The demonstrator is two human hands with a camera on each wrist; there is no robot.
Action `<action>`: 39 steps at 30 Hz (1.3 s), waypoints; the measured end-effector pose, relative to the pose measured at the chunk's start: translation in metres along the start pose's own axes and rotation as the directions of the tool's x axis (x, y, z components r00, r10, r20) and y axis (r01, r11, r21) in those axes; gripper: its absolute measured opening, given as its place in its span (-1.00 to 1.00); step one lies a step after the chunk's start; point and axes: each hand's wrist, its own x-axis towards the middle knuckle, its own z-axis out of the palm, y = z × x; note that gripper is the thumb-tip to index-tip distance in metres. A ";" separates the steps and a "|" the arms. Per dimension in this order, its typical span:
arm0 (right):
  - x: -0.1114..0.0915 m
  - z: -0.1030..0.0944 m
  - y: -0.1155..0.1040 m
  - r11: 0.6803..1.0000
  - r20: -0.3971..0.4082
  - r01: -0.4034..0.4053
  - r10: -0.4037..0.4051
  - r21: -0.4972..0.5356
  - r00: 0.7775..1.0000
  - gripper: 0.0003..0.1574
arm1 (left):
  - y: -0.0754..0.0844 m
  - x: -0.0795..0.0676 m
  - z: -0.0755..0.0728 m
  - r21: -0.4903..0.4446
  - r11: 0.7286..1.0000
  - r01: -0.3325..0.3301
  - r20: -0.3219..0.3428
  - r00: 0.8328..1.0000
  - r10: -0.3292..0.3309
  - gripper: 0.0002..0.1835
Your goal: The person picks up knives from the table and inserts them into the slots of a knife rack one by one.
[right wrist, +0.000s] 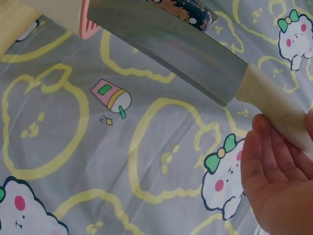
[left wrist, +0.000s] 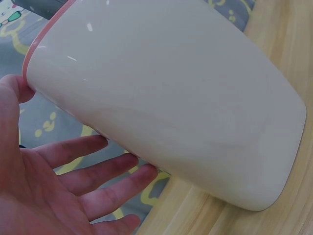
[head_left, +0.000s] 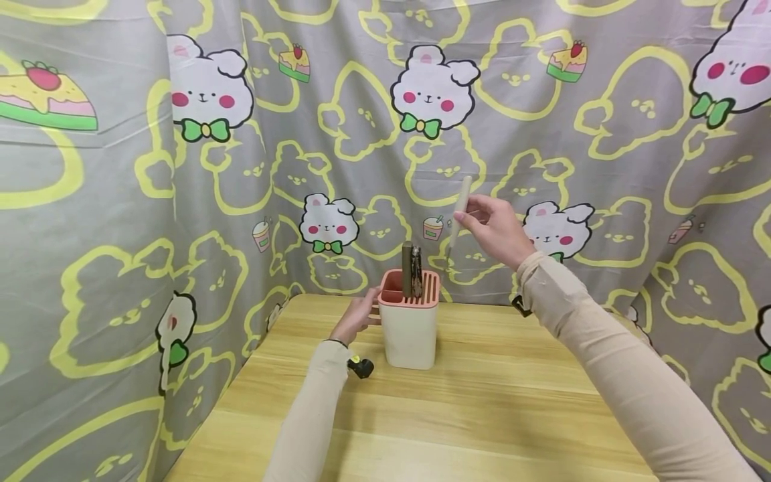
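A cream knife holder (head_left: 409, 341) with a pink slotted top stands upright on the table. Two handles rise from it: a plain grey-brown handle (head_left: 407, 268) and a dark patterned handle (head_left: 417, 271). My left hand (head_left: 359, 313) touches the holder's left side; in the left wrist view its fingers (left wrist: 98, 174) are spread, with fingertips against the wall and thumb near the pink rim. Above and right of the holder, my right hand (head_left: 496, 224) pinches the pale handle of a broad-bladed kitchen knife (right wrist: 171, 49), blade hanging down toward the slots.
The wooden table (head_left: 482, 415) extends in front of the holder. A grey curtain (head_left: 373, 167) with cartoon bears hangs close behind the table and along both sides. A black wrist camera (head_left: 361, 367) is strapped below my left hand, close over the tabletop.
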 end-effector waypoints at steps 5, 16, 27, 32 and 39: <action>0.004 0.007 -0.001 1.000 0.010 0.002 -0.002 0.023 1.000 -0.67 | 0.001 0.000 0.000 -0.007 1.000 -0.007 0.006 1.000 0.007 -0.20; 0.006 0.023 -0.002 0.999 0.066 0.035 -0.037 0.026 0.997 -0.67 | -0.002 0.001 -0.001 -0.014 1.000 -0.024 0.012 1.000 0.024 -0.18; 0.002 0.034 0.006 1.000 0.128 0.010 -0.013 0.020 0.992 -0.65 | 0.000 0.002 0.001 -0.014 1.000 -0.016 0.012 1.000 0.017 -0.19; -0.002 0.039 0.007 1.000 0.159 -0.028 0.027 0.009 0.987 -0.64 | 0.001 0.001 0.001 -0.011 1.000 0.000 0.007 1.000 0.000 -0.20; -0.005 0.049 0.018 0.999 0.175 -0.049 0.046 0.012 0.984 -0.64 | 0.000 0.002 0.001 -0.026 1.000 -0.001 0.002 1.000 0.001 -0.20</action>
